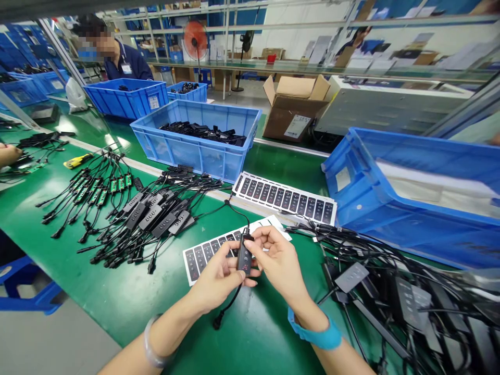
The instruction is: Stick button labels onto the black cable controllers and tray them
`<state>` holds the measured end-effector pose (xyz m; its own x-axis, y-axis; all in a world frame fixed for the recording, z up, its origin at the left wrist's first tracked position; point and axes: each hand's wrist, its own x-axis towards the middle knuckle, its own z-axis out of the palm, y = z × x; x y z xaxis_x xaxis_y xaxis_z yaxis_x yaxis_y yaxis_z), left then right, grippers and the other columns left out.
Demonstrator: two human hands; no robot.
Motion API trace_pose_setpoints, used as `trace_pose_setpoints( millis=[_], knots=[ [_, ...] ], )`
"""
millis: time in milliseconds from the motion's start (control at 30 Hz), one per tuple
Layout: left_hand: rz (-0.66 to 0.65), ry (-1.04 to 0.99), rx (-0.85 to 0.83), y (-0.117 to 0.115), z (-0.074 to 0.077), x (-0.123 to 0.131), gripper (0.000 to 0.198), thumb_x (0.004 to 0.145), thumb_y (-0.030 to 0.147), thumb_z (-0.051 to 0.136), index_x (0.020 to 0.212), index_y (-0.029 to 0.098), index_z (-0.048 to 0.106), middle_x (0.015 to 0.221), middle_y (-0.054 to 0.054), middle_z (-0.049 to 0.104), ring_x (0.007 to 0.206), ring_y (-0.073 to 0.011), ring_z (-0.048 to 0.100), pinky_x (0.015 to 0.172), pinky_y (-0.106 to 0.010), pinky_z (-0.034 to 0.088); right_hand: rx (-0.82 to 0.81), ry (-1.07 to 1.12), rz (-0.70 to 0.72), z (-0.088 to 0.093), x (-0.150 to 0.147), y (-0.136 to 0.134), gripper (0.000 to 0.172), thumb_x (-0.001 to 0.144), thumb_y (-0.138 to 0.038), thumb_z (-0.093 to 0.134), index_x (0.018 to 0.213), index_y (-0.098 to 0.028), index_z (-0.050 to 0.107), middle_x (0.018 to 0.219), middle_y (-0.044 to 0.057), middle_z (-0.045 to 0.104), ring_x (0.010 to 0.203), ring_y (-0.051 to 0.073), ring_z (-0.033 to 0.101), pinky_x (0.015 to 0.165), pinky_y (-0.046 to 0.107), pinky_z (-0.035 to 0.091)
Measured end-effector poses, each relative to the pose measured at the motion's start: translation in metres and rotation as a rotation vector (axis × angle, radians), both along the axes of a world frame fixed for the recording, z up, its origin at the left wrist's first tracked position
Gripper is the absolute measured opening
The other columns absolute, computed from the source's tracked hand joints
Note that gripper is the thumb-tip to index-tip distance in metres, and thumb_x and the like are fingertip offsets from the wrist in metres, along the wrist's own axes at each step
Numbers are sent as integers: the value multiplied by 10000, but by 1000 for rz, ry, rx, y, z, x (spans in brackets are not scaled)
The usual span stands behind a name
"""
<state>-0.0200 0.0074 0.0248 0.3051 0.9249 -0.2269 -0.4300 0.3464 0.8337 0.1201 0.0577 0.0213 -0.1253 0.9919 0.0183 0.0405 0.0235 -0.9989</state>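
Between my two hands is a small black inline controller (245,258) with a cable leaving each end and a label with button marks on its face. My left hand (221,273) grips its lower left side, thumb near the bottom end. At its upper right, my right hand (275,255) presses a thumb on the face, with fingers curled behind. Under the hands lies a white sheet of black labels (192,263), partly hidden by them. A second label sheet (287,198) rests behind it. The controller's lower cable ends in a black plug (217,321) above the green table.
Piled controllers with cables (152,216) and bare green circuit boards (94,191) lie on the left; more cabled controllers (406,302) crowd the right. Blue bins (191,148) stand behind, another bin (410,219) at right. A co-worker (125,60) sits across at back left.
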Motion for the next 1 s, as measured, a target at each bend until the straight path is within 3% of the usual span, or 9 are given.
trace_pose_setpoints(
  millis=[167,333,400,533,600,667,833,1000],
  knots=[
    [8,14,-12,-1,1,-1,534,748,320,788,1155,216,459,977,-70,698,901,-231,700,746,-334,547,-14,-87,7,-3,5,5,432,739,-366,722,1081,-237,493,706,-53,508,601,130,525,464,220,491],
    [9,-16,7,2,2,-3,537,696,272,831,1142,186,544,922,-49,699,787,-164,676,732,-301,552,-136,-103,329,1,6,2,760,657,-281,772,1322,-232,407,1044,36,558,766,146,600,649,292,552],
    [-11,7,2,3,1,-3,492,663,271,856,1068,154,603,892,-49,697,757,-146,661,710,-275,549,-132,-77,360,2,4,1,700,658,-267,768,1274,-225,438,995,19,564,780,147,594,683,288,541],
    [-43,81,7,5,-2,0,389,710,402,818,907,107,658,808,-72,690,700,-137,658,569,-194,482,-64,-91,250,-2,2,5,279,795,-416,654,930,-196,550,752,-23,538,641,120,510,552,231,452],
    [-30,92,-6,5,-4,3,437,729,481,785,899,99,657,821,-90,696,673,-130,652,541,-190,468,-63,-114,205,-3,3,8,309,870,-492,540,830,-187,566,666,-24,515,582,116,486,520,234,426],
    [5,79,-46,5,-7,5,498,719,539,770,931,106,645,811,-82,692,661,-135,653,535,-201,479,-43,-142,195,-2,5,10,367,909,-505,462,852,-174,610,649,-7,546,588,130,522,562,255,453],
    [78,69,-61,4,-14,10,522,727,603,728,918,134,605,693,-21,641,573,-128,623,461,-200,464,80,-277,226,-2,3,4,418,849,-331,518,1227,-168,594,811,34,658,667,156,609,579,259,489],
    [53,151,9,6,-19,9,527,750,622,691,911,125,620,672,-25,646,548,-118,603,494,-210,488,217,-458,158,4,-5,-4,396,846,-267,495,1206,-140,600,807,49,660,687,173,623,612,276,495]
  ],
)
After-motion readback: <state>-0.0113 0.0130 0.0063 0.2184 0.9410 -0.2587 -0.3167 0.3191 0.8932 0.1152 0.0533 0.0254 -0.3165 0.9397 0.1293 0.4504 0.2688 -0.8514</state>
